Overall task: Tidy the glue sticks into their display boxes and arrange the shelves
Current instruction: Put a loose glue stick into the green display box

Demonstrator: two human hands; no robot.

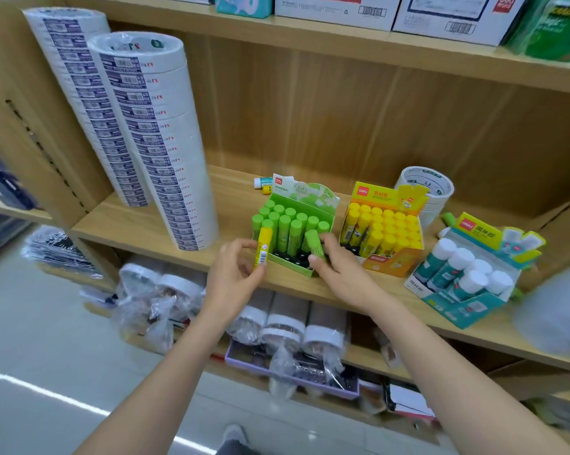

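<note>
Three display boxes stand on the middle wooden shelf (165,221). The green box (305,269) holds several green-capped glue sticks. The yellow box (393,264) to its right is nearly full of yellow sticks. The teal box (464,310) at the right holds white-capped sticks. My left hand (234,277) pinches a yellow glue stick (263,246) upright just left of the green box. My right hand (341,269) grips a green glue stick (314,244) tilted at the green box's front right corner. Two loose sticks (263,184) lie behind the green box.
Two tall stacks of white tape rolls (155,136) lean at the shelf's left. A short tape stack (428,188) stands behind the yellow box. Cartons (339,9) line the shelf above. Bagged goods (290,326) and a purple tray (296,377) fill the shelf below.
</note>
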